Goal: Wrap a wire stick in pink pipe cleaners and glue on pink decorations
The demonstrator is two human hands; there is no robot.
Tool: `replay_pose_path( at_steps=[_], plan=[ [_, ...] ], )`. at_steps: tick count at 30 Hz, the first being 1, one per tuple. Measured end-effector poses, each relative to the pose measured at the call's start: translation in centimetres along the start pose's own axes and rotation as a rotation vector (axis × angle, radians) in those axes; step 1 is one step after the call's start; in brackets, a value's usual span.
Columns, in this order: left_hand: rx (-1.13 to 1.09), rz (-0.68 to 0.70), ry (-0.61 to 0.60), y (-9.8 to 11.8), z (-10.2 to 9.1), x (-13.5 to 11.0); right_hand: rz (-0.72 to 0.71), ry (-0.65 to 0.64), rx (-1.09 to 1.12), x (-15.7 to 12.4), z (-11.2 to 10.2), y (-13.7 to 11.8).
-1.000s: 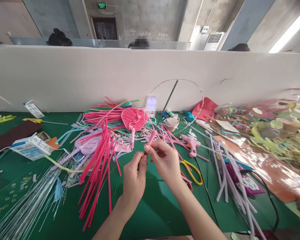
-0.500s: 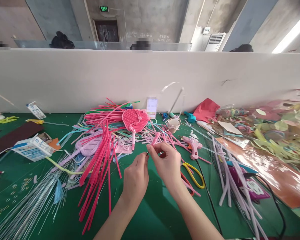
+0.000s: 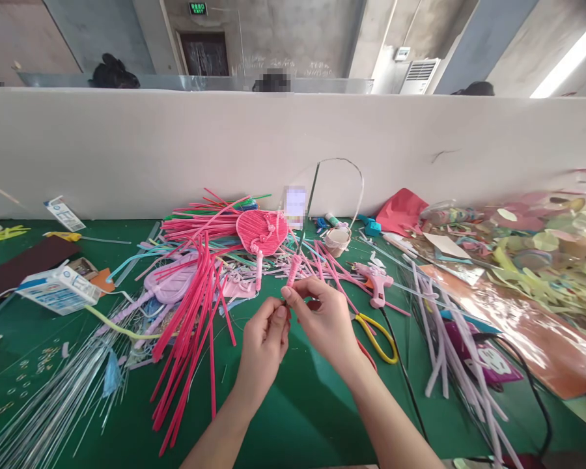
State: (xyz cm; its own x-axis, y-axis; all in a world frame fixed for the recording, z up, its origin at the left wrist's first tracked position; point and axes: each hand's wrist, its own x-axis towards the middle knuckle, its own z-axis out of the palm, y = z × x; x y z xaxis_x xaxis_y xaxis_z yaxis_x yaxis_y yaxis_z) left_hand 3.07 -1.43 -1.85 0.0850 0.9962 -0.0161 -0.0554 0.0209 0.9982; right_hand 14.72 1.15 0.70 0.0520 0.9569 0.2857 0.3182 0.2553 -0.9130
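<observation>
Working at the pink wrapping (image 3: 293, 268) on a stem (image 3: 311, 202), just right of the round pink fan (image 3: 262, 232).
The step in hand looks like covering the stem's lower end; the next turn probably calls for a steady pinch and even tension. On the fan's near side, the right hand (image 3: 325, 319) pinches the wrapping's base, while the left hand (image 3: 264, 342) pinches together, seemingly on the stem's end (mostly hidden by the fingers). Above the ridged pink coils the stem shows dark green; from its tip, a thin wire loop (image 3: 362, 184) arches away from the fan.
</observation>
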Motion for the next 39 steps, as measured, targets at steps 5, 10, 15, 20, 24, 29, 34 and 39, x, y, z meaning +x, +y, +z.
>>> replay_pose_path(
  at_steps=[5,10,15,20,24,29,34,39],
  plan=[
    [0.018,-0.005,-0.094,0.0,-0.3,0.1,-0.041,0.041,-0.036,0.0,-0.1,0.3],
    [0.533,0.215,0.080,-1.0,-0.1,0.3,0.011,0.083,-0.097,0.1,0.2,1.0],
    [0.551,0.219,0.127,-1.4,0.1,0.3,0.098,-0.068,-0.030,0.1,-0.1,1.0],
    [-0.017,-0.080,-0.018,0.0,-0.3,0.1,0.012,-0.093,-0.049,0.0,-0.7,0.3],
    [-0.201,-0.222,-0.167,1.1,-0.8,0.1,0.048,-0.085,0.010,-0.1,-0.6,0.1],
    [0.413,0.177,0.083,0.1,-0.3,0.6,0.063,0.105,-0.070,-0.1,0.4,0.7],
    [0.455,0.175,0.138,-0.5,-0.2,1.1,0.083,0.102,-0.135,-0.2,0.8,0.9],
    [-0.028,-0.101,-0.084,0.2,-0.9,1.0,0.044,-0.002,-0.118,-0.1,0.0,0.6]
  ],
)
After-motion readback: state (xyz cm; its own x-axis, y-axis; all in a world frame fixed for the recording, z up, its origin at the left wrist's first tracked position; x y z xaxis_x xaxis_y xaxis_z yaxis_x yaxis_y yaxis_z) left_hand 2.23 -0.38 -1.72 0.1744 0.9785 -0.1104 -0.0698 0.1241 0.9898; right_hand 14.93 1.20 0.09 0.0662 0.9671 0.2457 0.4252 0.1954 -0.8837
